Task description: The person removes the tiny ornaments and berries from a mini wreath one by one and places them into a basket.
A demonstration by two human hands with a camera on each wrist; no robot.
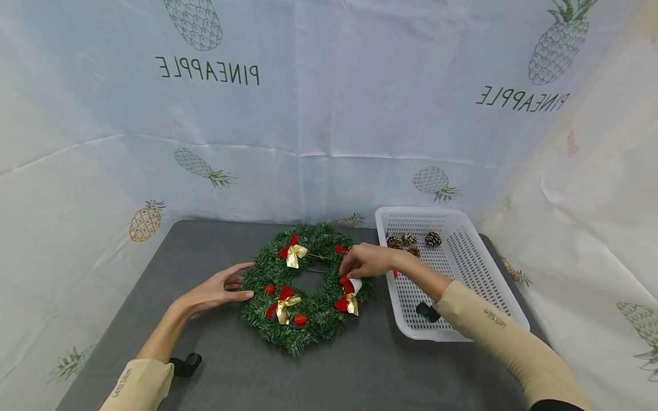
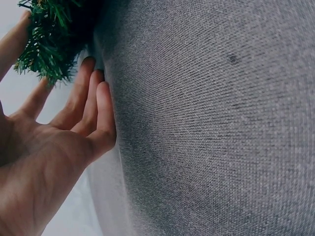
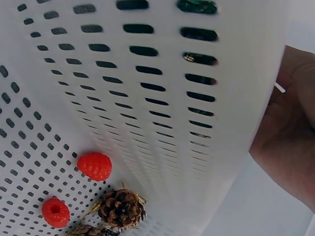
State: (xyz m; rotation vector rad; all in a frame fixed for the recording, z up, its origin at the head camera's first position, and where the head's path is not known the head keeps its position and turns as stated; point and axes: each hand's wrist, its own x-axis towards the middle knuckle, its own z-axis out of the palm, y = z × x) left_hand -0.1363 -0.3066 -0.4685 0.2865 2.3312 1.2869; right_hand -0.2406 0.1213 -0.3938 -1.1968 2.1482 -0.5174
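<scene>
A green wreath (image 1: pixel 322 325) lies on the grey table, decorated with several red-and-gold bows (image 1: pixel 284 305) and red raspberries (image 1: pixel 300 319). My left hand (image 1: pixel 218 291) rests at its left edge, thumb and fingers spread. In the left wrist view, the thumb and index finger touch the green needles (image 2: pixel 49 54) while the other fingers lie loosely bent by the table. On the wreath's right side, my right hand (image 1: pixel 366 261) pinches a small red raspberry (image 1: pixel 343 280) just above a bow. A small white piece (image 1: pixel 356 285) shows beside it. The basket wall hides the right fingertips in the right wrist view.
A white perforated basket (image 1: pixel 483 268) stands at the right, under my right forearm. Pine cones (image 1: pixel 433 239) and red raspberries (image 3: pixel 94 166) lie in it. A pineapple-print curtain (image 1: pixel 329 114) hangs behind the grey table (image 1: pixel 216 240).
</scene>
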